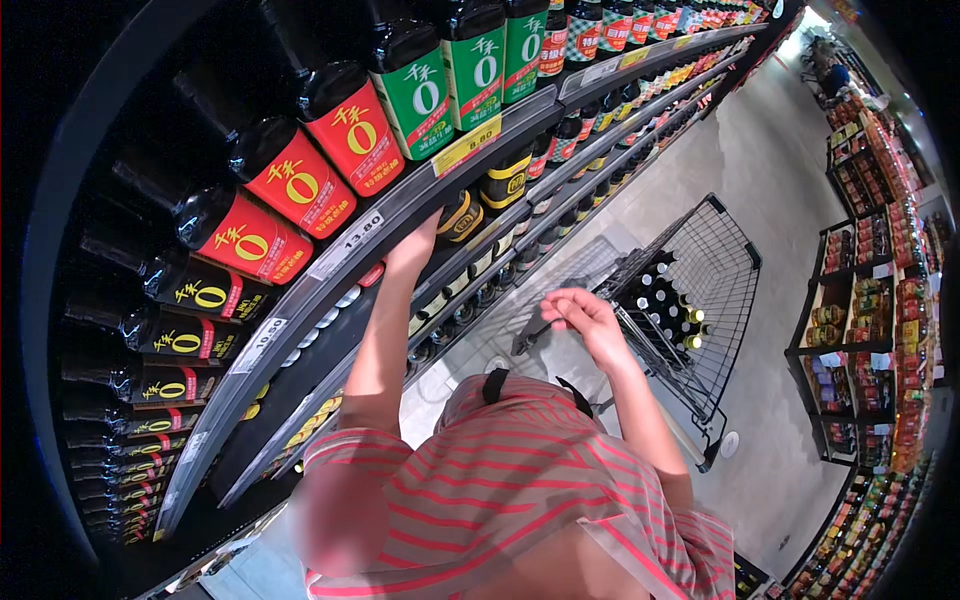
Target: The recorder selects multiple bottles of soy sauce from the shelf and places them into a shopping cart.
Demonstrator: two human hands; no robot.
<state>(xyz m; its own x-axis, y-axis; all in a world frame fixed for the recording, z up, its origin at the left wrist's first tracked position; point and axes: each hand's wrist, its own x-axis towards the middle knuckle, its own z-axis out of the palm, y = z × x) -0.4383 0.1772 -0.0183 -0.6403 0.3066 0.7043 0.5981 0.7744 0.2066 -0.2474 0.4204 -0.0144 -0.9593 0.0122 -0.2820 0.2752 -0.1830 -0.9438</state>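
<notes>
My left hand (417, 241) reaches under the upper shelf lip, into the level below. Its fingers are hidden there, so its grip does not show. Close to it stand dark bottles with yellow-and-black labels (460, 216). My right hand (583, 321) hangs in front of my waist with curled fingers, beside the shopping cart. A thin dark cord (534, 337) passes by its fingertips; whether they hold it is unclear. On the upper shelf are sauce bottles with red labels (300, 180), others with green labels (412, 101), and a row with black labels (199, 295).
The wire shopping cart (739, 300) stands to my right, with several dark bottles (664, 300) inside. Price tags line the shelf edge (405, 214). Across the grey floor (765, 150) are stocked display shelves (855, 300). Far down the aisle, a person (832, 75) is faintly visible.
</notes>
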